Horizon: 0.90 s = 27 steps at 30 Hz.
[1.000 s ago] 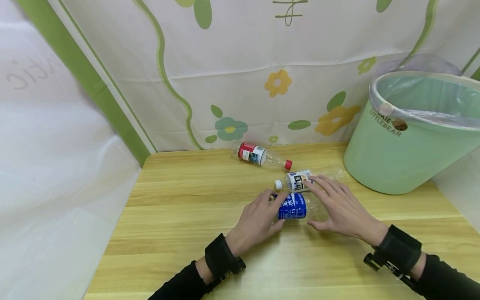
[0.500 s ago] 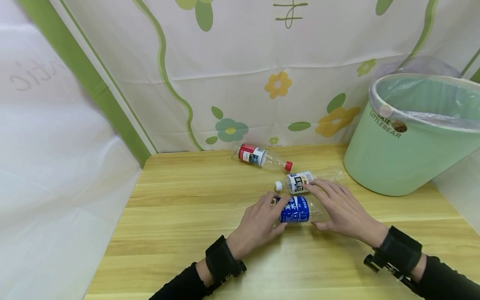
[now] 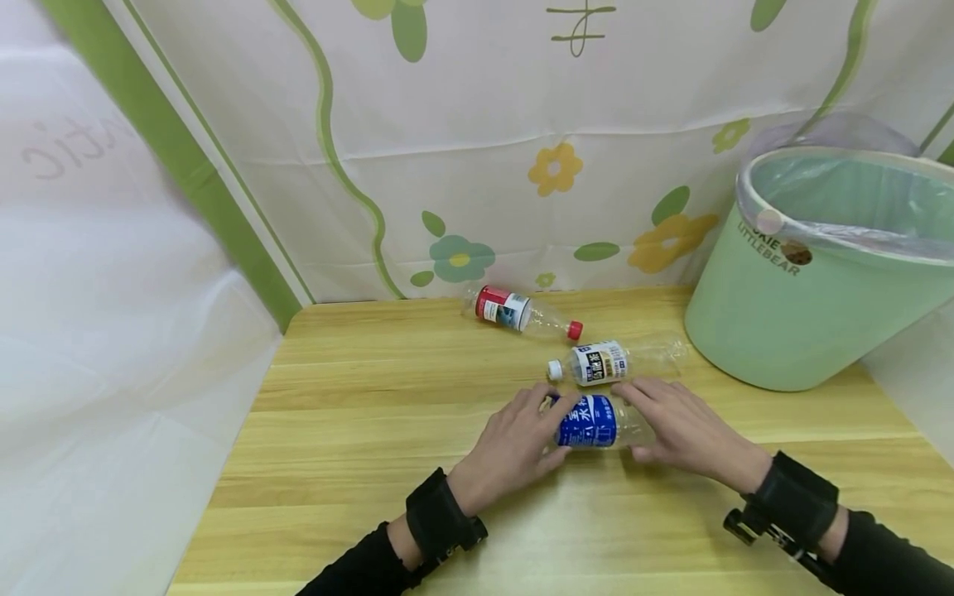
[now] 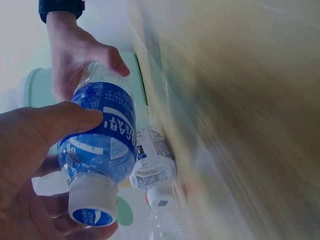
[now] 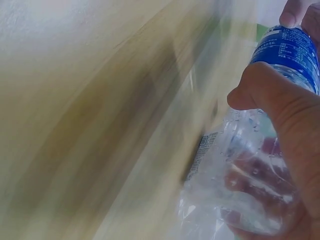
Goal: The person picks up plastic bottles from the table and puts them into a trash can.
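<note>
So a white cloth printed with green vines and flowers (image 3: 477, 108) is hanging across the back, and a wood-grain table (image 3: 358, 463) is stretching out in front of it. A pale green bin (image 3: 820, 323) is standing toward the far right corner, with a clear plastic liner (image 3: 857, 236) folding over its rim.

Three plastic bottles are lying on their sides. The blue-labelled bottle (image 3: 589, 422) is sitting nearest the person, between both hands; I can't tell whether it's touching the table. Just beyond it, the white-labelled bottle (image 3: 602, 362) is pointing its neck left, its base sitting near the bin. The red-labelled bottle (image 3: 505, 309) is resting farther back, close to the cloth.

The left hand (image 3: 510, 443) is gripping the cap end of the blue one, thumb pressing on the label and fingers curling around the far side. The right hand (image 3: 686, 426) is wrapping around the clear base end, with fingers showing through the plastic.

Black straps (image 3: 793, 497) are circling both wrists. As for caps, the blue-labelled one is wearing a white cap (image 4: 92, 197), and a red cap (image 3: 575, 330) is topping the back bottle.
</note>
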{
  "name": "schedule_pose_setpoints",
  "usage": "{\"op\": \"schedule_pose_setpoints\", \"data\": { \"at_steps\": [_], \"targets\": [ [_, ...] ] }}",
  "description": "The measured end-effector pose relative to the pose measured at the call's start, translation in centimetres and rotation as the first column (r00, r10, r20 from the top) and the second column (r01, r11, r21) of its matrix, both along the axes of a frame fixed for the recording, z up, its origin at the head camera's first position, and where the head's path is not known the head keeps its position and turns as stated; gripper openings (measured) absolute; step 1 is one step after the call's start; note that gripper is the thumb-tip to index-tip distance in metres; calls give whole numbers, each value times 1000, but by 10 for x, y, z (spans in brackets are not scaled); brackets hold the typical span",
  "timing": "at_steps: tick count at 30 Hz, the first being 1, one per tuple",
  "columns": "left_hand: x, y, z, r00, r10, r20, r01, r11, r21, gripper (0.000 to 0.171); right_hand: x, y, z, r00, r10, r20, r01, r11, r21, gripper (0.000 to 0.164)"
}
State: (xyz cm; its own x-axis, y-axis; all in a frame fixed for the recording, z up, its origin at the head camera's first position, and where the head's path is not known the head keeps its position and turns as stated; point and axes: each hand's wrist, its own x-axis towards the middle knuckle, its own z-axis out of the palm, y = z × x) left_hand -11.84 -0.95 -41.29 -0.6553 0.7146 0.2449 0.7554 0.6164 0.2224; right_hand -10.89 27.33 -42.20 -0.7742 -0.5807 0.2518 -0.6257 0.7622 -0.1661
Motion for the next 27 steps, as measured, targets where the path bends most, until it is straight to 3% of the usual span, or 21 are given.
{"op": "schedule_pose_setpoints", "data": {
  "at_steps": [7, 12, 20, 27],
  "targets": [
    [-2, -5, 0, 1000, -20, -22, 19, 999, -36, 72, 1, 0, 1, 1000, -1, 22, 1, 1000, 5, 82],
    [-6, -15, 3, 1000, 4, 28, -3, 1000, -25, 73, 2, 0, 1, 1000, -8, 26, 8, 1000, 10, 83],
    [-18, -45, 8, 989, 113, 95, -108, 993, -55, 74, 1, 1, -1, 999, -19, 41, 18, 1000, 20, 84],
    [-30, -75, 11, 972, 207, 115, -206, 978, -19, 73, 1, 1, 1, 999, -21, 38, 21, 1000, 19, 83]
  ]
}}
